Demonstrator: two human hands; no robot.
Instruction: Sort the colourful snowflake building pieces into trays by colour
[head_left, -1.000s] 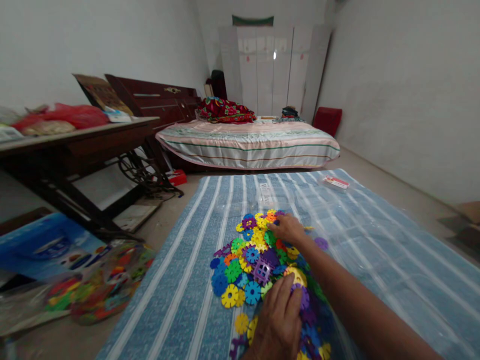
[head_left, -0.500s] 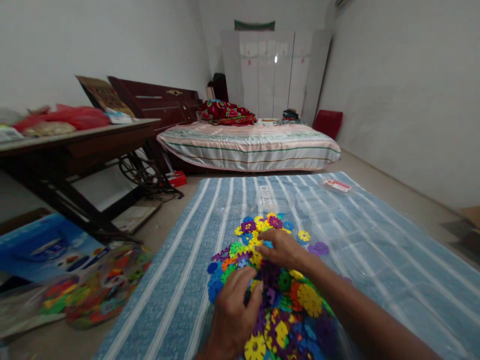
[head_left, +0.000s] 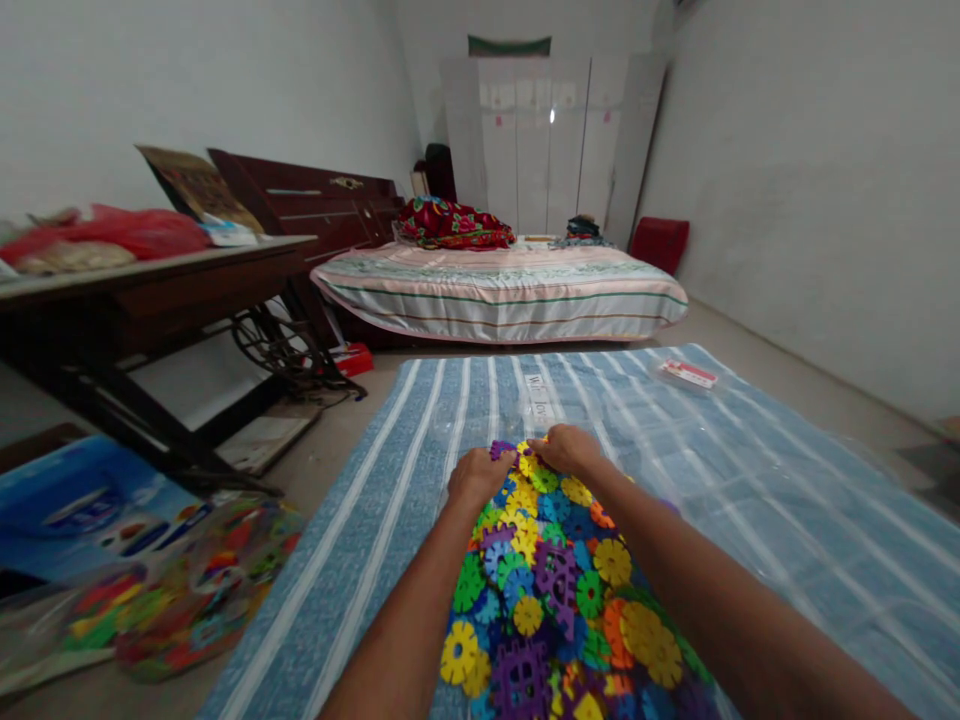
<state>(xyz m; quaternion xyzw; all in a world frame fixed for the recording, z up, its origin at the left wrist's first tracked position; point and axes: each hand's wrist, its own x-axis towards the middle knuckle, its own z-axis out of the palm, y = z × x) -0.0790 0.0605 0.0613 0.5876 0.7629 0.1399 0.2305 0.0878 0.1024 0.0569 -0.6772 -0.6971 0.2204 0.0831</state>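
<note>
Plastic snowflake-style building discs (head_left: 555,590), in yellow, purple, blue, green and orange, lie heaped nearest the camera, between the 2 forearms and apparently inside a clear plastic bag whose sheen shows at the pile's edges. The heap spreads from the bottom of the frame up to the knuckles, resting on a blue-and-white striped mat (head_left: 360,560) laid on the floor; the mat likely serves to keep loose pieces gathered and off the bare concrete. At the far rim of the pile both hands meet: left hand (head_left: 478,476) curled, fingers pinched on a purple piece at the top edge; right hand (head_left: 566,449) likewise closed, fingertips gripping at the same spot, touching or nearly touching the left. Whether they pinch discs or the bag's film I cannot tell. To the left on the floor, well apart, a second bag of coloured pieces (head_left: 187,590) lies beside a blue printed box (head_left: 82,500), blurred. Farther on the mat, a small red-and-white packet (head_left: 688,373) sits near the right edge. Beyond, a dark wooden table (head_left: 150,290) at left, a bed (head_left: 499,290) with striped cover, and a white wardrobe (head_left: 547,140) against the back wall.
</note>
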